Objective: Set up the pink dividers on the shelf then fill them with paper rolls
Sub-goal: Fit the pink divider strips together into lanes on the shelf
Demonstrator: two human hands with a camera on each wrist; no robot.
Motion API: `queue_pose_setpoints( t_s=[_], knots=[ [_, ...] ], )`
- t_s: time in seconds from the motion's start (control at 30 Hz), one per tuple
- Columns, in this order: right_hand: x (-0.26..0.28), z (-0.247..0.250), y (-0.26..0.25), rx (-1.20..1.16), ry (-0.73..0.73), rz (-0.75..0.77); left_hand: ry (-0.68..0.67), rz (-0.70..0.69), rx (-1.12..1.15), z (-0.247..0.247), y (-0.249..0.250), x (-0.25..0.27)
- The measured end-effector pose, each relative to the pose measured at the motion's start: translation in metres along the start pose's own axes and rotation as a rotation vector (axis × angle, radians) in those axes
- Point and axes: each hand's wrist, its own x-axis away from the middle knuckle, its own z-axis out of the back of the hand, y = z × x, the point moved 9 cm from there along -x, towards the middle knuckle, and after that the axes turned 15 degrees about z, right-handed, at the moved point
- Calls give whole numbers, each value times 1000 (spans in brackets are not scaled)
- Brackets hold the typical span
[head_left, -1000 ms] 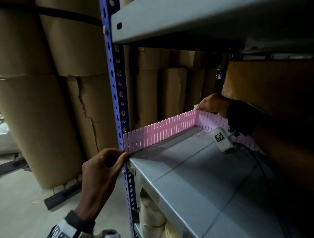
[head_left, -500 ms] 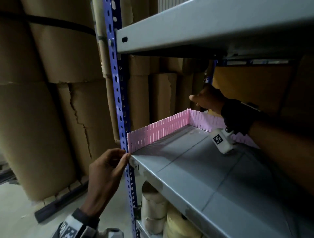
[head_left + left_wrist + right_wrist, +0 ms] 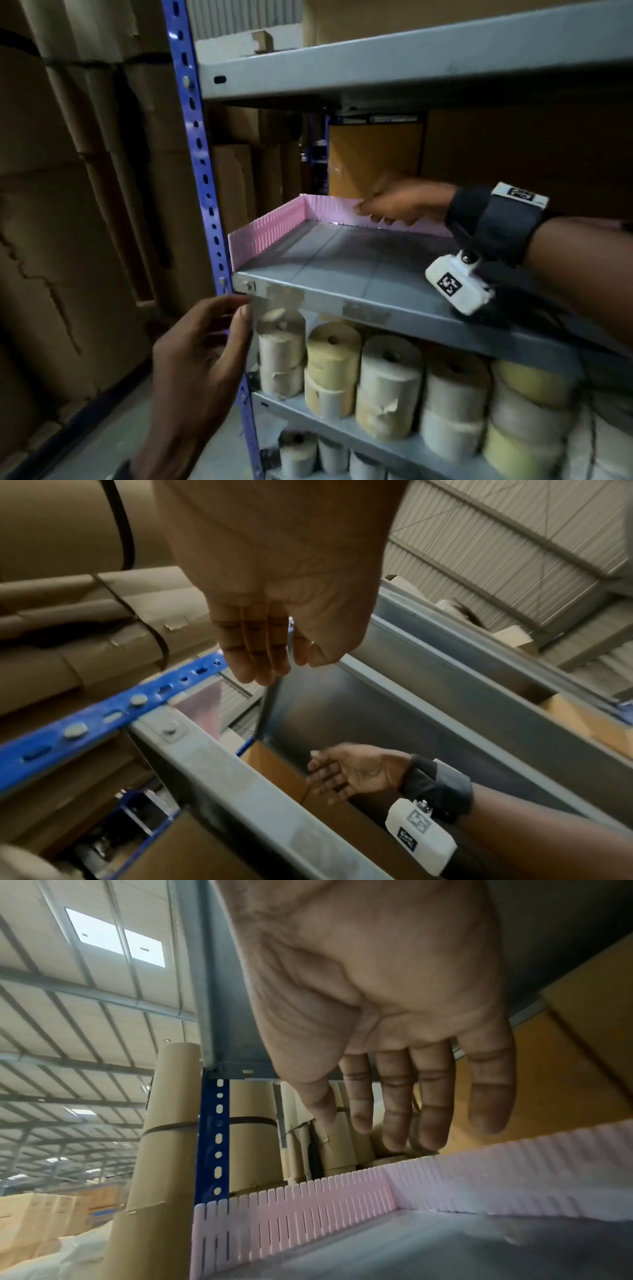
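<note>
Two pink dividers point(image 3: 270, 228) stood on the grey shelf point(image 3: 342, 270), meeting in its back left corner; paper rolls point(image 3: 387, 380) sat on the shelf below. The right hand point(image 3: 404, 202) hung over the back divider, grip loose and holding nothing; the left hand point(image 3: 202, 359) was by the shelf's front corner, grip loose too.

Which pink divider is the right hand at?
The back divider, along the shelf's rear edge; the right hand is over it. The side divider stands untouched.

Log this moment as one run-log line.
stage: dividers up, no rolls in | pink dividers: L along shelf left and back edges | left hand: open, below shelf | right hand: open, at back divider
</note>
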Motion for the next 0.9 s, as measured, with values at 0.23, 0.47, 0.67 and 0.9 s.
queue_pose_setpoints(
  t_s=[0.23,0.47,0.67,0.9],
  knots=[
    [176,40,-7,166,133,-97,-225,35,168,-52,27,65],
    [334,97,47,158,363,-245,-376,-32,298,-111,89,115],
    [462,157,120,278,592,-349,-513,-147,366,-185,167,168],
    [535,160,209,186,619,-328,-700,-277,223,-282,245,255]
  ],
)
